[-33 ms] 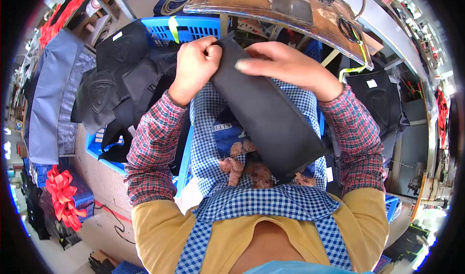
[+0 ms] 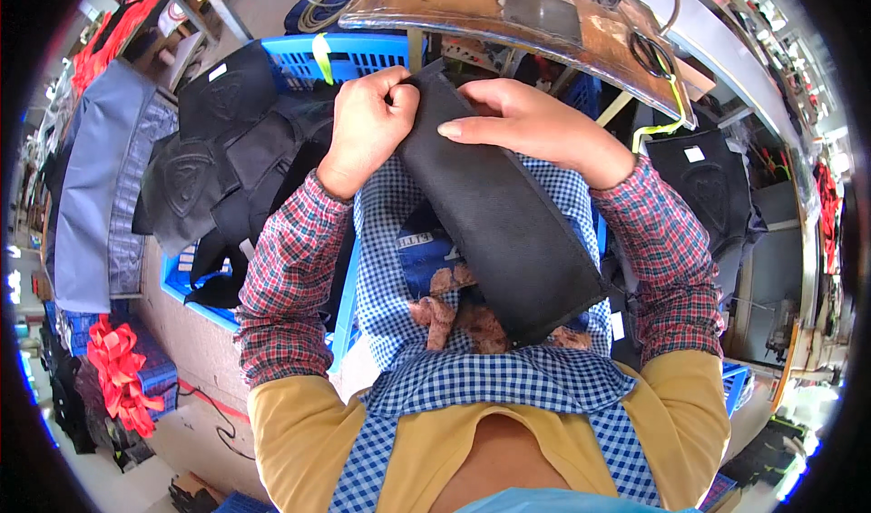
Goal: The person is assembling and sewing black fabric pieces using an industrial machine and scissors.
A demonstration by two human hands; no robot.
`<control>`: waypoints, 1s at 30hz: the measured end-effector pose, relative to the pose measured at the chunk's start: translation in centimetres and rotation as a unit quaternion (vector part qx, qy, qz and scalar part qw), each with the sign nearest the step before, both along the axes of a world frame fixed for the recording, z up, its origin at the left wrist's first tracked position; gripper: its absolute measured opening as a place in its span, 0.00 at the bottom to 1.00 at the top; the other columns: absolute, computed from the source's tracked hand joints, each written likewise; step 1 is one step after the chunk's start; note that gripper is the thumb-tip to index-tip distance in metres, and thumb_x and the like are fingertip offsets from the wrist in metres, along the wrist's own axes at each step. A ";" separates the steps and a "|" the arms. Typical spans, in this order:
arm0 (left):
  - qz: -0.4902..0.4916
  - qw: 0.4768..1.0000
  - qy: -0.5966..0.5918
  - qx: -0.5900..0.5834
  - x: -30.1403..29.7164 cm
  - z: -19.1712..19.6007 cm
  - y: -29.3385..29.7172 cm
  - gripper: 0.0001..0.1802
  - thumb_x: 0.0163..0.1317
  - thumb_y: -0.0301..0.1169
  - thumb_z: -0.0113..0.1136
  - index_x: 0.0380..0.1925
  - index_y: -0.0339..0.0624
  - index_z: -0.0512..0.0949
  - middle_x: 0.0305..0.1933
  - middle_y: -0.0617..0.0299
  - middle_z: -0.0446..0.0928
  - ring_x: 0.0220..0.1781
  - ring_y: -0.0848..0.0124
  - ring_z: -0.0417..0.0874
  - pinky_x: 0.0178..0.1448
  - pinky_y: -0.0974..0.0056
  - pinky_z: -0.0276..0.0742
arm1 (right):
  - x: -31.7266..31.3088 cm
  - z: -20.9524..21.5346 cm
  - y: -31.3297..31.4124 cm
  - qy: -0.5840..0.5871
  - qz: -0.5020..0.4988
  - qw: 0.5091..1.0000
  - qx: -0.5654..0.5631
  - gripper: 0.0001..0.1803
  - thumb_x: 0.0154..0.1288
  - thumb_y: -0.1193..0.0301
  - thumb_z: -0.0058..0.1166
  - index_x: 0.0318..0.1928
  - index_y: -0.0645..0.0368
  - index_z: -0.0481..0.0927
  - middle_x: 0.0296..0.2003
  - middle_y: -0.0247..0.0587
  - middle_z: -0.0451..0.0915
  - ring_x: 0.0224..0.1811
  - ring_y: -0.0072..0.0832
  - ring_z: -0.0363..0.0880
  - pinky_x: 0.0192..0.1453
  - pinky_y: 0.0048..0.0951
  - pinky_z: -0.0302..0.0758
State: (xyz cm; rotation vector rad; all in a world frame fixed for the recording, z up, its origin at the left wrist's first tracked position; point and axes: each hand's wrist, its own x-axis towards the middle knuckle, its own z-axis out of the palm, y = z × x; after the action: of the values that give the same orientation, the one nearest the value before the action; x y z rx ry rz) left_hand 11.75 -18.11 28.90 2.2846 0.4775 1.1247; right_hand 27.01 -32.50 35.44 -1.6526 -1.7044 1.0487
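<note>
Item: your left hand (image 2: 367,127). Fingers curled into a fist, clamped on the far top edge of the black padded fabric piece (image 2: 494,209); thumb side pressed against that edge.

Item: your right hand (image 2: 535,123). Fingers together and laid nearly flat across the upper face of the same piece, fingertips pointing left toward your left hand; the thumb is hidden behind the fabric, so the hold looks like a pinch over the top edge, though you cannot see it whole.

Item: black padded fabric piece. Long, curved, dark, with a stitched border. It hangs from both hands in front of your chest, running from far left down to near right, its lower end over your blue checked apron (image 2: 472,386).

Item: blue plastic crate (image 2: 363,55), far left of your hands. Its slatted wall shows above and behind a heap of black padded pieces (image 2: 222,150), which fill it and spill over its left and near rims. A yellow-green strap (image 2: 322,58) hangs over its far wall.

Item: desk (image 2: 472,9), far, just beyond your hands. Brown worn surface with a dark metal plate set into it; its edge stands above the piece that you hold.

Item: further black pieces (image 2: 708,182), right of your right forearm, hanging or stacked; what carries them cannot be told.

Item: red ribbon bundle (image 2: 118,368), near left, on the floor.
</note>
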 end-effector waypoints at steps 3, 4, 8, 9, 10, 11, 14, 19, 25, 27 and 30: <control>-0.138 0.979 -0.003 -0.149 0.5 1.9 0.0 0.07 0.60 0.28 0.52 0.30 0.35 0.77 0.21 0.60 0.73 0.23 0.76 0.72 0.30 0.69 0.68 | 0.9 -1.0 0.4 0.155 -0.022 0.987 0.039 0.14 0.67 0.68 0.54 0.47 0.66 0.77 0.36 0.28 0.79 0.39 0.11 0.73 0.43 0.16 0.71; -0.237 0.935 -0.026 -0.262 0.7 2.4 0.0 0.08 0.64 0.29 0.54 0.33 0.36 0.77 0.24 0.66 0.74 0.27 0.80 0.71 0.32 0.72 0.67 | 1.9 -1.3 0.1 0.173 -0.043 0.982 0.055 0.14 0.67 0.69 0.53 0.47 0.66 0.78 0.36 0.27 0.79 0.38 0.12 0.73 0.44 0.17 0.72; -0.252 0.942 0.014 -0.220 2.1 2.9 -0.5 0.09 0.64 0.31 0.61 0.39 0.36 0.78 0.30 0.72 0.74 0.33 0.84 0.71 0.37 0.75 0.67 | 6.3 -2.9 -1.8 0.090 -0.027 0.981 0.168 0.16 0.70 0.63 0.51 0.47 0.63 0.79 0.36 0.26 0.79 0.41 0.13 0.74 0.45 0.19 0.72; -0.252 0.937 0.016 -0.240 2.7 2.9 -0.6 0.10 0.63 0.31 0.61 0.39 0.35 0.78 0.30 0.71 0.75 0.34 0.84 0.72 0.37 0.75 0.68 | 8.3 -2.8 -2.6 0.096 -0.071 0.983 0.142 0.18 0.71 0.59 0.49 0.48 0.61 0.79 0.36 0.27 0.79 0.42 0.16 0.75 0.45 0.21 0.73; -0.252 0.932 0.019 -0.261 3.2 2.8 -0.8 0.10 0.63 0.31 0.62 0.39 0.35 0.79 0.30 0.71 0.76 0.34 0.84 0.72 0.38 0.76 0.68 | 10.5 -2.9 -2.9 -0.080 -0.190 0.959 0.196 0.17 0.70 0.59 0.50 0.47 0.60 0.80 0.38 0.32 0.82 0.42 0.21 0.79 0.45 0.24 0.75; -0.234 0.934 0.030 -0.269 3.6 2.6 -0.9 0.11 0.63 0.31 0.62 0.38 0.34 0.79 0.30 0.71 0.76 0.34 0.84 0.73 0.38 0.76 0.68 | 13.4 -2.5 -3.4 -0.302 -0.284 0.872 0.261 0.14 0.68 0.62 0.51 0.46 0.57 0.81 0.37 0.40 0.83 0.42 0.30 0.82 0.45 0.29 0.77; -0.247 0.914 0.058 -0.318 4.8 2.3 -1.2 0.10 0.62 0.31 0.62 0.38 0.34 0.79 0.30 0.72 0.77 0.34 0.84 0.73 0.39 0.76 0.69 | 22.7 -1.7 -4.5 -0.485 -0.463 0.735 0.101 0.15 0.63 0.64 0.50 0.43 0.60 0.80 0.37 0.58 0.81 0.41 0.51 0.81 0.47 0.47 0.77; -0.274 0.905 0.062 -0.320 6.1 1.7 -1.4 0.10 0.63 0.30 0.62 0.38 0.33 0.79 0.32 0.71 0.78 0.34 0.83 0.74 0.40 0.75 0.70 | 30.8 -3.5 -4.7 -0.535 -0.397 0.746 0.004 0.22 0.58 0.63 0.54 0.42 0.72 0.78 0.38 0.67 0.79 0.46 0.55 0.79 0.53 0.45 0.75; -0.244 0.924 0.098 -0.277 7.4 0.6 -1.5 0.12 0.61 0.32 0.62 0.38 0.32 0.79 0.30 0.67 0.78 0.33 0.81 0.75 0.39 0.73 0.71 | 25.9 -2.0 -7.6 -0.350 -0.397 0.836 0.143 0.25 0.59 0.63 0.56 0.53 0.66 0.76 0.37 0.53 0.83 0.37 0.44 0.82 0.45 0.38 0.78; -0.244 0.928 0.105 -0.260 7.7 0.1 -1.6 0.13 0.61 0.32 0.62 0.38 0.32 0.79 0.30 0.66 0.78 0.33 0.80 0.75 0.39 0.73 0.71 | 21.2 -1.9 -9.3 -0.113 -0.410 0.886 0.185 0.31 0.65 0.58 0.56 0.61 0.65 0.65 0.40 0.43 0.79 0.37 0.28 0.78 0.48 0.30 0.73; -0.245 0.937 0.109 -0.225 8.1 -0.5 -1.7 0.13 0.60 0.33 0.62 0.37 0.32 0.79 0.29 0.65 0.78 0.32 0.80 0.76 0.39 0.72 0.72 | 13.9 -1.9 -11.8 -0.004 -0.348 0.937 0.037 0.31 0.66 0.54 0.55 0.62 0.56 0.63 0.31 0.31 0.70 0.21 0.15 0.66 0.29 0.17 0.66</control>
State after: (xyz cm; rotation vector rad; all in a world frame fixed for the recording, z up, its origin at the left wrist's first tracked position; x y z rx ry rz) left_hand 19.84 -19.85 28.44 1.9656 0.1955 0.4605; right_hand 40.95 -44.26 33.53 -1.9807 -0.9932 0.6169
